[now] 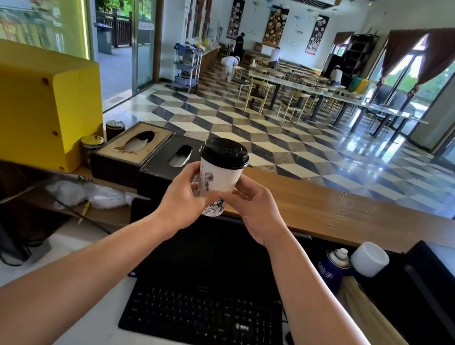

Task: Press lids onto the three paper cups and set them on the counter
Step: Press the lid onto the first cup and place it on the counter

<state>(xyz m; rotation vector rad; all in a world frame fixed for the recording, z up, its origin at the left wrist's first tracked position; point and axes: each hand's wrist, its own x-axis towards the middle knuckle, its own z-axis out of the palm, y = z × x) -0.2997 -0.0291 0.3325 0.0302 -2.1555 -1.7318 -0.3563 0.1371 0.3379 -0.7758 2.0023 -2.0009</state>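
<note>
A white paper cup point(221, 176) with a black ink drawing carries a black lid point(225, 151) seated on its rim. I hold it upright in the air, just above the near edge of the wooden counter point(346, 209). My left hand point(185, 195) grips its left side with thumb and fingers curled round it. My right hand point(256, 208) grips its right side and lower part. No other cups or loose lids are in view.
Two tissue boxes point(133, 150) point(169, 164) sit on the counter's left end beside a yellow box point(25, 103). Below the counter lie a black keyboard point(204, 318), a spray can point(334, 267) and a white cap point(369, 258). Beyond the counter, a dining hall with tables and people.
</note>
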